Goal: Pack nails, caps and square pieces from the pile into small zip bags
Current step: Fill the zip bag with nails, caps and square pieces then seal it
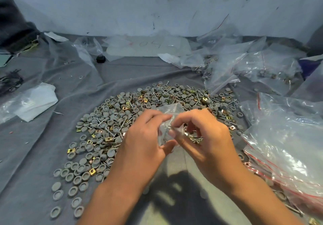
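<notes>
Grey cloth (43, 137) — one pile (139, 111) (two hands)

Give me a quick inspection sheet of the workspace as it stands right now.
Surface: wrinkled grey cloth over the work area.
Job's things: pile of grey caps, nails and brass square pieces; small zip bag held above it.
Clutter: clear bags heaped at right, more along the back; white paper at left; black knob at back.
Hands: left hand grips the small zip bag; right hand pinches at its mouth.
Cables: nothing seen.
Surroundings: scuffed white wall behind; dark bundle at far left.
</notes>
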The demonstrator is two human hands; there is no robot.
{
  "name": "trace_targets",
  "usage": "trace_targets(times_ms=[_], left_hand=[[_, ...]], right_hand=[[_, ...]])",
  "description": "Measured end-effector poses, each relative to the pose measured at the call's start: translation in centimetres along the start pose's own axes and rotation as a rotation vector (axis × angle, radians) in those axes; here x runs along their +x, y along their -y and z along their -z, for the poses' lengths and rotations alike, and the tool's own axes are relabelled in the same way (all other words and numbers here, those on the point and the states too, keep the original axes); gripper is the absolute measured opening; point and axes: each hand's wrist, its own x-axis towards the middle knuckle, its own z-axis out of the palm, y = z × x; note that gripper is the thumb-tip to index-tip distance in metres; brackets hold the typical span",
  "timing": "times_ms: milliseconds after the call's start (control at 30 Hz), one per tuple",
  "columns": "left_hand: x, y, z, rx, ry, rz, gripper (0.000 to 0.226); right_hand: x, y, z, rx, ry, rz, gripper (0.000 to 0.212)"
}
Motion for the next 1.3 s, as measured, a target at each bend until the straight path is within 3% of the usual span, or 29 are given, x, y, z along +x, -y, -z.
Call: trace_targets(times_ms=[133,233,367,533,600,667,767,800,900,1133,1300], left_hand=[[-0.1,-0.2,-0.3,-0.053,0.009,0.02,0.064],[-0.2,-0.2,-0.4,-0.074,-0.007,0.016,0.06],[-0.2,-0.3,-0.3,-0.072,0.0,0.025,0.06],[-0.1,-0.3,-0.2,-0.102,-0.025,0.078,0.055],[0.0,-0.2,0.0,-0.124,-0.069,0.113,0.053],[0.0,0.0,0.3,-0.142,-0.119,0.137,0.052],[0.0,0.1,0.6,-0.14,-0.153,0.145,0.051],[0.0,0.1,0.6,-0.13,-0.146,0.142,0.051],[-0.1,0.1,0.4,-0.103,-0.103,0.141,0.052],[-0.1,0.2,0.3,-0.098,-0.086,0.12,0.054],[-0.2,-0.1,0.3,-0.098,-0.072,0.119,0.054]], right_hand=[[-0.3,-0.5,-0.4,-0.214,-0.061,0.027,0.015],[-0.6,-0.7,-0.5,-0.285,-0.062,-0.026,0.031],[-0.2,-0.5,0.2,-0.093,-0.028,-0.149,0.028],[0.8,-1.7,2.0,0.153,-0.154,-0.379,0.018],[0.8,-3.3,3.4,0.093,-0.036,-0.48,0.008],[0.2,-5.1,4.0,-0.113,0.223,-0.543,0.017],[-0.4,-6.2,3.0,-0.36,0.515,-0.478,0.008],[-0.7,-6.3,2.5,-0.399,0.559,-0.442,0.016],[-0.7,-6.4,1.4,-0.45,0.562,-0.379,0.031],[-0.9,-4.9,0.3,-0.612,0.602,-0.22,0.007],[-0.4,-5.1,1.4,-0.408,0.498,-0.343,0.006]])
